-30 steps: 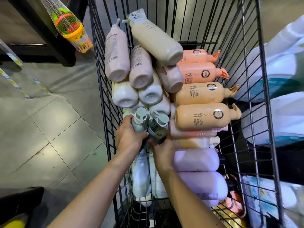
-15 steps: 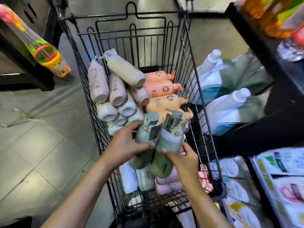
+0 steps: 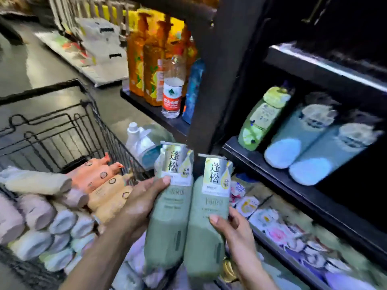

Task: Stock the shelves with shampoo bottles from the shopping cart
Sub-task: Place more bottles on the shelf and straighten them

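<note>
Two pale green shampoo bottles with silver-labelled pump tops are held upright side by side in front of the dark shelf unit (image 3: 282, 178). My left hand (image 3: 142, 204) grips the left green bottle (image 3: 169, 218) from its left side, thumb across the front. My right hand (image 3: 232, 229) grips the right green bottle (image 3: 207, 229) from the right. The black wire shopping cart (image 3: 98, 122) stands at the left, piled with lying peach, cream, pink and white bottles (image 3: 98, 185). The shelf holds a light green bottle (image 3: 261, 118) and two pale blue ones (image 3: 301, 132).
A black upright post (image 3: 211, 80) divides the shelving. Orange pump bottles (image 3: 144, 59) and a water bottle (image 3: 172, 88) stand on a higher shelf to the left. Packets (image 3: 278, 222) fill the lowest shelf. White jugs (image 3: 142, 139) sit behind the cart. The grey floor aisle runs off left.
Both hands lifted the two green bottles out of the cart and carried them right, up toward the shelf unit. My view swung from the cart to the shelves.
</note>
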A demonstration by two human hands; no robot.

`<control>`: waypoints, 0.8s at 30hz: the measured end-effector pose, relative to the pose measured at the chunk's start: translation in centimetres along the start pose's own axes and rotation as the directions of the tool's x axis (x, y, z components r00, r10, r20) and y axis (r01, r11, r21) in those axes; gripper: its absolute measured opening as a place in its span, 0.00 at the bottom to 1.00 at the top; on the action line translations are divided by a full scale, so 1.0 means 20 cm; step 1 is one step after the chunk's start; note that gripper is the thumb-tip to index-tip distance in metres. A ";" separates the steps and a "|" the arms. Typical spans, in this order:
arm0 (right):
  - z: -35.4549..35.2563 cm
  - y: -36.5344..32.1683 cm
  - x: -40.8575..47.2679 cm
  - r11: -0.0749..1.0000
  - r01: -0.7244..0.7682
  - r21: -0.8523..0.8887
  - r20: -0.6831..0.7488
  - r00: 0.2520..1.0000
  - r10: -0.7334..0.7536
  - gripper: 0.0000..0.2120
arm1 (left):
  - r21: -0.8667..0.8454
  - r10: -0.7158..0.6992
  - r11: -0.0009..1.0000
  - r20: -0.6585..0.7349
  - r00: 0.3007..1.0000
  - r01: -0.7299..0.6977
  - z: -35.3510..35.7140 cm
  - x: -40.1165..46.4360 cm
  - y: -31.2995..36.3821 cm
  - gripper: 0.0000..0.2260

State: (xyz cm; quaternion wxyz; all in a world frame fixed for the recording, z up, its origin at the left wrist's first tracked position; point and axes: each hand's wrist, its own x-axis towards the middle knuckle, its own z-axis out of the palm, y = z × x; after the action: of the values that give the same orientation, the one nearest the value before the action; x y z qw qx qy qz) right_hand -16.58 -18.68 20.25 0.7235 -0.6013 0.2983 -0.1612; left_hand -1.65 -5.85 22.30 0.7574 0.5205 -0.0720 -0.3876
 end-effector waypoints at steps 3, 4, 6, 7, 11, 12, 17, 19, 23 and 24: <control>-0.17 -0.09 -0.11 0.998 0.065 0.017 -0.128 0.990 -0.062 0.31 | 0.024 -0.016 1.000 0.145 0.989 0.013 0.26 0.00 0.03 0.11; -0.24 -0.12 -0.15 0.996 0.089 0.022 -0.175 0.981 -0.083 0.31 | 0.044 -0.016 0.999 0.198 0.980 0.007 0.36 0.00 0.03 0.11; -0.39 -0.18 -0.23 0.991 0.134 0.024 -0.255 0.959 -0.123 0.32 | 0.063 -0.005 0.998 0.282 0.960 -0.013 0.56 -0.01 0.02 0.09; -0.46 -0.20 -0.27 0.988 0.156 0.021 -0.291 0.946 -0.143 0.33 | 0.068 -0.007 0.998 0.314 0.950 -0.015 0.65 -0.01 0.01 0.07; -0.74 -0.30 -0.38 0.967 0.254 0.020 -0.415 0.882 -0.223 0.33 | 0.116 -0.049 0.993 0.471 0.881 -0.007 1.02 0.01 -0.05 0.09; -0.81 -0.32 -0.39 0.961 0.275 0.016 -0.440 0.865 -0.240 0.34 | 0.134 -0.052 0.991 0.490 0.870 -0.016 1.11 0.02 -0.07 0.10; -1.13 -0.39 -0.46 0.935 0.355 0.005 -0.517 0.801 -0.301 0.36 | 0.175 -0.067 0.984 0.558 0.827 -0.039 1.50 0.03 -0.18 0.12; -1.22 -0.40 -0.47 0.928 0.372 0.004 -0.540 0.782 -0.311 0.35 | 0.198 -0.071 0.979 0.565 0.822 -0.051 1.62 0.06 -0.23 0.13; -1.38 -0.45 -0.44 0.916 0.397 -0.051 -0.561 0.748 -0.355 0.27 | 0.252 -0.053 0.962 0.544 0.838 -0.103 1.79 0.15 -0.31 0.14; -1.41 -0.46 -0.43 0.918 0.391 -0.074 -0.570 0.738 -0.360 0.25 | 0.272 -0.042 0.954 0.541 0.840 -0.128 1.83 0.16 -0.32 0.14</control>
State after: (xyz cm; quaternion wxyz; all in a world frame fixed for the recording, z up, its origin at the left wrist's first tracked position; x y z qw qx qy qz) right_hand -39.81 -37.46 28.33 0.5673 -0.5537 0.3703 -0.4842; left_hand -21.40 -35.88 32.42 0.6276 0.4961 -0.3518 -0.4860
